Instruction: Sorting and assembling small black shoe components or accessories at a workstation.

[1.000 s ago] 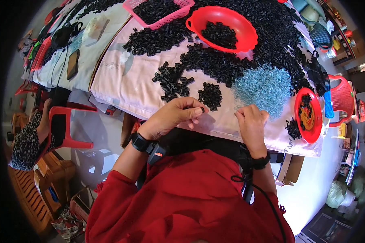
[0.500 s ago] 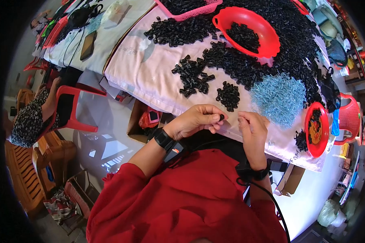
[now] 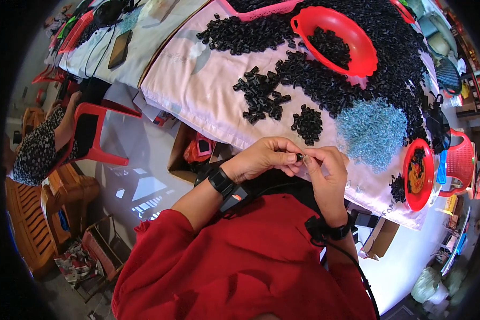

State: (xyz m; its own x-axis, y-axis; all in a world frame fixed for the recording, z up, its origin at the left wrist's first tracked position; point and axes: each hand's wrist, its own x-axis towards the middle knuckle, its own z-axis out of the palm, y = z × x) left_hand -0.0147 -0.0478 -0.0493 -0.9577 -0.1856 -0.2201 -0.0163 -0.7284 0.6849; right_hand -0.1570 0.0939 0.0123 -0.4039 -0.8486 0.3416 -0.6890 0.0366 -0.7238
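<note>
Between thumb and forefinger, my left hand (image 3: 268, 159) pinches a small black plastic piece (image 3: 299, 157) in front of the table's near edge. My right hand (image 3: 326, 169) meets it there, its thumb and forefinger pinched together at the piece; whatever they hold is too small to make out. Just beyond my hands lies a little pile of black pieces (image 3: 307, 125), with a looser group of black pieces (image 3: 261, 96) behind it to the left. A heap of small clear-blue pieces (image 3: 372, 133) sits to the right.
A red oval basin (image 3: 364, 57) holding black pieces stands on a broad black heap. Behind is a pink basket (image 3: 261, 13). At right lies a red bowl (image 3: 410, 198) with orange and black bits. A person sits by a red chair (image 3: 93, 154) at left. A cable hangs from my right wrist.
My right hand has moved left, so its fingertips now meet the black piece in my left hand. The whole view has shifted slightly.
</note>
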